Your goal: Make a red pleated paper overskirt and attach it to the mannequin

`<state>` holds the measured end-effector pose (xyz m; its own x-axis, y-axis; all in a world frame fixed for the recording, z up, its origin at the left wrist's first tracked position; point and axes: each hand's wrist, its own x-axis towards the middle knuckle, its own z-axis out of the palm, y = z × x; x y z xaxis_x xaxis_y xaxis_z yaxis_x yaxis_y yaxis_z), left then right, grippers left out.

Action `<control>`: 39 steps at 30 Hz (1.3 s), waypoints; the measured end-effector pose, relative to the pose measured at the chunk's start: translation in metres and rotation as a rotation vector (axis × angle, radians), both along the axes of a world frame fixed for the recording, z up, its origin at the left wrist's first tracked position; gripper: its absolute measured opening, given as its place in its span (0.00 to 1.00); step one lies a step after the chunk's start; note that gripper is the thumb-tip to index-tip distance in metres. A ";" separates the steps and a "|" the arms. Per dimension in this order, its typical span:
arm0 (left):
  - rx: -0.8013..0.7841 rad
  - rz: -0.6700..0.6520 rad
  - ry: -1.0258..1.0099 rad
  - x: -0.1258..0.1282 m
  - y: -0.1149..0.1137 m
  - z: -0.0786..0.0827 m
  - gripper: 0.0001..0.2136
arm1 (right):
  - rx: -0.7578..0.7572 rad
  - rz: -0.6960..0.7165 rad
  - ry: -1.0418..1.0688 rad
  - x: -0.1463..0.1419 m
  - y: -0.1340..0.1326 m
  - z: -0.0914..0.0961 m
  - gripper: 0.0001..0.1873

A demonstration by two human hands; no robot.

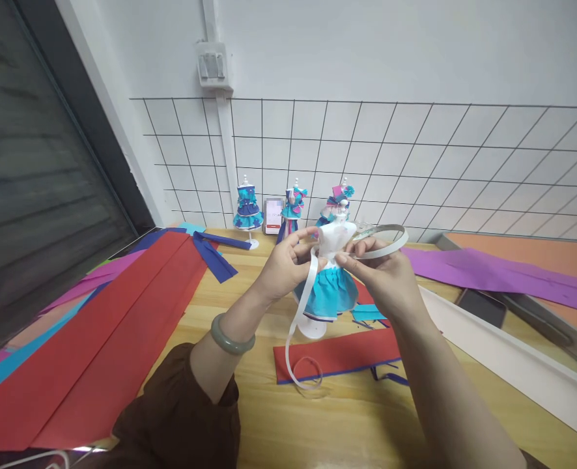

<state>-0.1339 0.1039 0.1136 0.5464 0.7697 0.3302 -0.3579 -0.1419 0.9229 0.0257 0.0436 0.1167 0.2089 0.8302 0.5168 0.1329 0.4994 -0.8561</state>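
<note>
A small dress form with a white bodice [334, 238] and a turquoise pleated skirt [330, 294] stands upright on its round white base [312, 327]. White ribbon [299, 316] crosses its waist. My left hand [284, 266] pinches the ribbon at the left side of the waist, fingers up against the bodice, and one tail hangs down to the table. At the right side, my right hand [385, 270] is closed on the same ribbon, whose other end loops out above the knuckles. Fingertips partly hide the waist.
Three dressed miniature forms, one a blue-dressed form [247, 207], stand by the wall around a phone [273, 216]. Red fabric [107, 326] covers the left side; a red strip [337, 352] lies in front. Purple fabric [493, 273], a dark phone [481, 307] and a white tray [513, 358] are right.
</note>
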 end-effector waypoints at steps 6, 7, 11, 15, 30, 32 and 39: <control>0.007 -0.010 -0.013 0.001 0.005 -0.006 0.20 | 0.024 -0.046 0.026 0.003 0.003 -0.004 0.17; 0.015 -0.001 -0.011 0.001 0.006 -0.007 0.18 | 0.023 -0.041 0.024 0.003 0.003 -0.004 0.18; 0.103 0.082 -0.007 0.002 0.004 -0.007 0.14 | 0.019 -0.038 0.008 0.004 0.004 -0.006 0.17; 0.239 0.233 0.055 0.001 0.000 -0.003 0.13 | 0.050 -0.084 -0.018 0.003 0.004 -0.006 0.17; 0.756 0.371 0.192 0.004 -0.029 -0.003 0.10 | 0.109 -0.431 -0.101 -0.007 0.001 -0.006 0.13; 0.833 0.250 0.218 0.005 -0.031 -0.005 0.13 | 0.105 -0.393 -0.050 -0.005 0.002 -0.007 0.13; 0.827 0.488 0.185 0.004 -0.022 -0.009 0.18 | 0.159 -0.381 0.025 -0.003 0.006 -0.009 0.14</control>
<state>-0.1302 0.0823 0.1050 0.3269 0.4891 0.8086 0.0529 -0.8638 0.5011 0.0229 0.0499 0.1077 0.5002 0.6013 0.6231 0.3136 0.5449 -0.7777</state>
